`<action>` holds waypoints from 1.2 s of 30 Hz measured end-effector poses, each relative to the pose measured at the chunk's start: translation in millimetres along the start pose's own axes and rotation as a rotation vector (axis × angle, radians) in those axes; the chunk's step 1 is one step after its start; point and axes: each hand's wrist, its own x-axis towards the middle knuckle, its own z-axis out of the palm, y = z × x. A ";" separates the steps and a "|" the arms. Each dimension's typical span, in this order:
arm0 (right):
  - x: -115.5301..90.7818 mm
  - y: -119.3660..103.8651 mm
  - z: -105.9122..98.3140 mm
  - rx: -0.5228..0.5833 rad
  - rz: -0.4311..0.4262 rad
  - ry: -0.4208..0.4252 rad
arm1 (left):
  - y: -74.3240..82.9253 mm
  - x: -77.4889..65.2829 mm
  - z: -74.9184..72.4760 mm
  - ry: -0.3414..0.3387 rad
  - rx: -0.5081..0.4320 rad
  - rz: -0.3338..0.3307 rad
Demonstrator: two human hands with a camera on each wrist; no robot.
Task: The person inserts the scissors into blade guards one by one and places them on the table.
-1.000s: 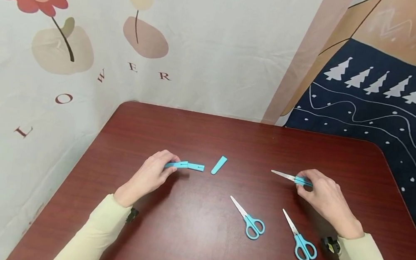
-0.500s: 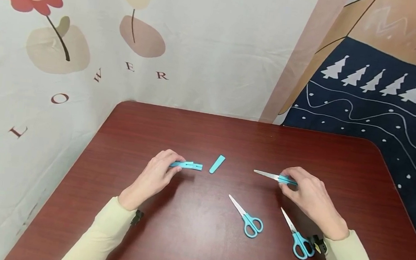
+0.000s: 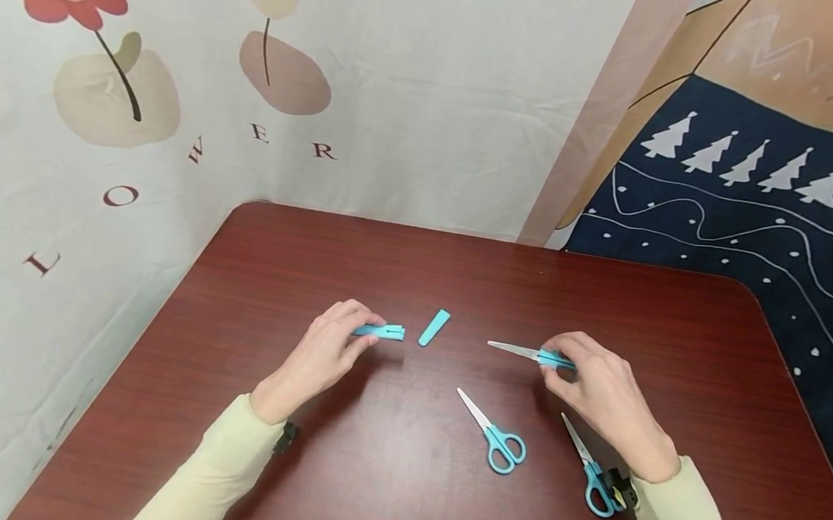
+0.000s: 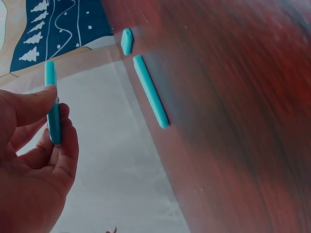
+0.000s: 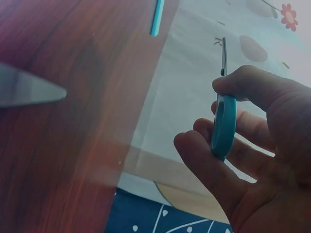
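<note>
My left hand (image 3: pixel 325 347) pinches a turquoise scissors cover (image 4: pixel 52 107) between thumb and fingers, held above the table. In the head view the held cover overlaps a second one lying beneath it. A turquoise cover (image 3: pixel 434 329) lies slanted just to its right. Scissors (image 3: pixel 517 350) with turquoise handles are gripped in my right hand (image 3: pixel 593 386); their blades are together and point left toward the covers. Two more pairs lie on the table: scissors (image 3: pixel 498 444) in the middle, and scissors (image 3: pixel 591 478) near my right wrist, their handles partly hidden by the wrist camera.
The dark red wooden table (image 3: pixel 334 486) has rounded far corners. Behind it hangs a pale cloth (image 3: pixel 429 127) printed with flowers and letters. A dark blue printed cloth (image 3: pixel 759 226) with white trees hangs at the right.
My right hand has moved left with the scissors, bringing the blades closer to the covers. The left hand has shifted slightly right, so its cover overlaps the one on the table more.
</note>
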 end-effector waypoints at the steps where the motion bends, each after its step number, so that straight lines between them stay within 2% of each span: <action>1: 0.9 -1.2 0.3 -0.001 -0.003 0.000 | 1.0 0.9 0.7 0.004 -0.005 0.003; 11: 7.1 -13.7 5.0 0.021 -0.027 -0.009 | 8.5 6.2 12.1 0.037 -0.053 0.042; 20: 11.7 -29.6 12.9 0.076 -0.034 -0.023 | 16.8 7.5 20.2 0.031 -0.107 0.051; 36: 19.9 -38.6 24.2 0.115 -0.083 0.012 | 21.8 11.6 27.3 0.041 -0.122 0.075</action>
